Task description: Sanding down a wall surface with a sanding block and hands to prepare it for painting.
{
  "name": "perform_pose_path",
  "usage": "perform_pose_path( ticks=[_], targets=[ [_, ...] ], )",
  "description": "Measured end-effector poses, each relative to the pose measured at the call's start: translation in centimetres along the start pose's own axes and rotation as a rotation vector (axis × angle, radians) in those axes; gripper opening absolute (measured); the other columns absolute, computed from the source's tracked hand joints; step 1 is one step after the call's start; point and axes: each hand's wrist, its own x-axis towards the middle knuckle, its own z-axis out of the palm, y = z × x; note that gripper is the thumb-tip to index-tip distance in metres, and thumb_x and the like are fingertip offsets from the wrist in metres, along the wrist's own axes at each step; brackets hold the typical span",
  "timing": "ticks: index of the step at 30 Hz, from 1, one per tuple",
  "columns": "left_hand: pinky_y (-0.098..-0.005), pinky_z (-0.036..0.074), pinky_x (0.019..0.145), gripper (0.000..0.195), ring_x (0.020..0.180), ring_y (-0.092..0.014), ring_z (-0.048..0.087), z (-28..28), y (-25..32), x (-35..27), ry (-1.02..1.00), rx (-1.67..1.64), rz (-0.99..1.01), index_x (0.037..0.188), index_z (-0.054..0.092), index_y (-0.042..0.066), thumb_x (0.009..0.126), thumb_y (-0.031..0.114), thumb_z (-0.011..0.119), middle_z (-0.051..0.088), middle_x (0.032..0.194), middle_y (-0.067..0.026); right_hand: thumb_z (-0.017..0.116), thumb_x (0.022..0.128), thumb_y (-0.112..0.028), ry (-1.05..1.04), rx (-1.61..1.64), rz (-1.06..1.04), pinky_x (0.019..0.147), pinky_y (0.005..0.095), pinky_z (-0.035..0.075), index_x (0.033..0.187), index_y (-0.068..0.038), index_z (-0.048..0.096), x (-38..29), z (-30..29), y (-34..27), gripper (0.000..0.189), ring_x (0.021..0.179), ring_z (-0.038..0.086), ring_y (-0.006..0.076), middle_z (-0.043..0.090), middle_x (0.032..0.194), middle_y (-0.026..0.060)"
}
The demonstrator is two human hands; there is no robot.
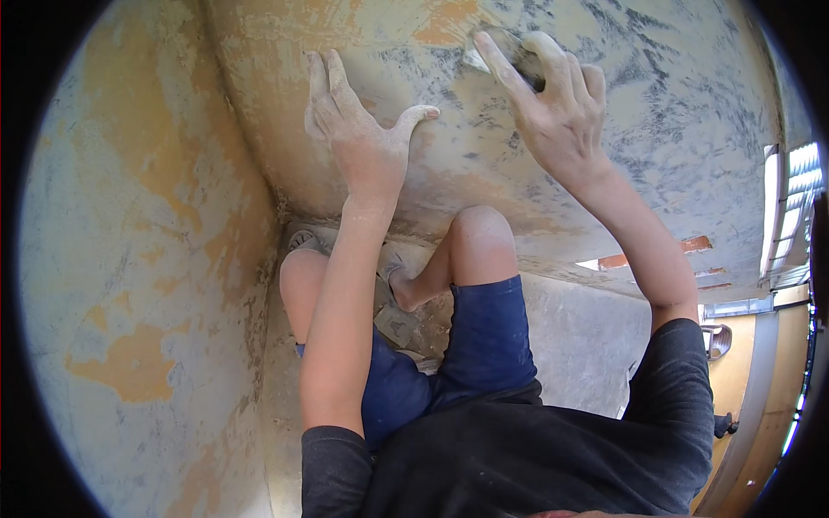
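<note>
My right hand [563,110] is bent around a dark flat pad [528,61] and holds it to the patchy plaster wall [647,129]. The pad is blurred and partly hidden by my fingers; a pale edge shows at its left. I cannot tell whether it is sandpaper or a scraper. Left of it, my left hand [366,126] has its fingers apart and its thumb stretched out, with nothing held. It is at the same wall, and its fingertips appear to touch the surface. Whitish dust coats both hands.
A second wall [129,259] with peeling ochre and grey paint meets the first in a corner at left. My bent knees [482,239] are close below the wall. Scraps [395,324] lie on the floor between my feet. A brown plastic chair [717,342] stands far right.
</note>
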Motion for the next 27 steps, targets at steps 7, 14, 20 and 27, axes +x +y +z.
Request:
perform_pose_path(
  ticks=[7,14,20,27],
  targets=[
    [-0.0564,0.025,0.12,0.134,0.153,-0.04,0.035,0.3,0.0,-0.1,-0.002,0.009,0.007,0.165,0.028,0.0,0.063,0.055,0.096,0.03,0.169,-0.0268,0.065,0.085,-0.015,0.001,0.03,0.02,0.075,0.032,0.038,0.15,-0.026,0.064,-0.7,0.1,0.0,0.066,0.088,0.059,0.014,0.062,0.12,0.0033],
    [-0.0567,0.025,0.12,0.133,0.154,-0.04,0.034,0.0,-0.2,0.0,-0.003,0.025,0.01,0.164,0.029,-0.001,0.064,0.057,0.094,0.03,0.169,-0.0267,0.066,0.085,-0.016,-0.029,0.005,0.04,0.075,0.0325,0.038,0.149,-0.026,0.064,-2.0,-0.5,0.0,0.065,0.089,0.059,0.0133,0.062,0.12,0.0033],
    [-0.0567,0.025,0.119,0.133,0.154,-0.04,0.034,0.3,-0.1,0.0,-0.005,0.021,0.013,0.165,0.029,-0.001,0.064,0.058,0.094,0.031,0.169,-0.0264,0.067,0.086,-0.017,0.018,0.008,0.037,0.075,0.0328,0.038,0.149,-0.026,0.065,0.2,0.5,-0.7,0.063,0.089,0.059,0.0128,0.062,0.119,0.003],
    [-0.0567,0.026,0.12,0.132,0.153,-0.042,0.034,0.0,0.0,0.0,-0.006,0.034,0.018,0.162,0.032,-0.002,0.063,0.055,0.098,0.033,0.166,-0.0294,0.066,0.086,-0.016,-0.038,0.01,0.06,0.075,0.0327,0.039,0.148,-0.025,0.066,-1.6,-0.3,-0.4,0.062,0.088,0.059,0.0134,0.063,0.122,0.0042]
  ],
)
